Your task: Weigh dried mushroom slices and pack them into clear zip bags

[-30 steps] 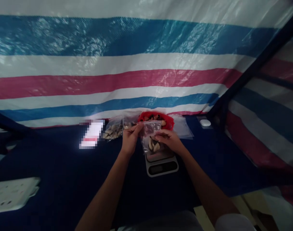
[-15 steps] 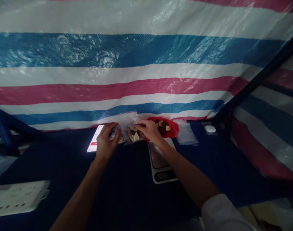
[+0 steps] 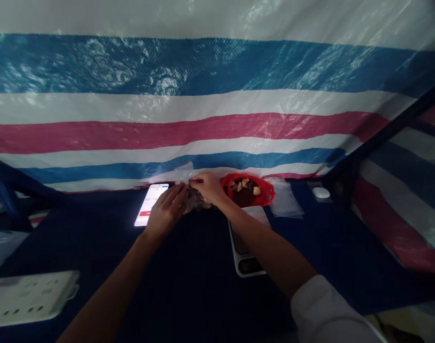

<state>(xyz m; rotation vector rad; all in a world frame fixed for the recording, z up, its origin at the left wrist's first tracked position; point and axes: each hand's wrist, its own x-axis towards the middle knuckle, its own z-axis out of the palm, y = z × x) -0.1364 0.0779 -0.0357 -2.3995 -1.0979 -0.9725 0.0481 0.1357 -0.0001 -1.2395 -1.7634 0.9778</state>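
Note:
A clear plastic bag [image 3: 184,172] with pale and dark dried pieces inside stands near the back of the dark table, between both hands. My left hand [image 3: 168,206] is closed at the bag's left side, its fingers together against the plastic. From the right, my right hand [image 3: 209,187] pinches the bag's upper part between thumb and fingers. Part of the bag and its contents are hidden behind the fingers. Just right of my right hand lies an open red bag [image 3: 266,191] holding similar dried pieces. Under my right forearm is a white kitchen scale [image 3: 251,267], partly covered.
A lit phone [image 3: 151,202] showing a timer lies left of my left hand. Flat clear bags [image 3: 287,200] and a white mouse-shaped object [image 3: 321,192] are at the right. A white power strip [image 3: 31,297] occupies the front left. A striped tarp [image 3: 203,128] hangs behind the table.
My hands have come closer together at the clear bag. My left hand's fingers, apart before, have closed against it. The view has shifted slightly, and more of the phone shows.

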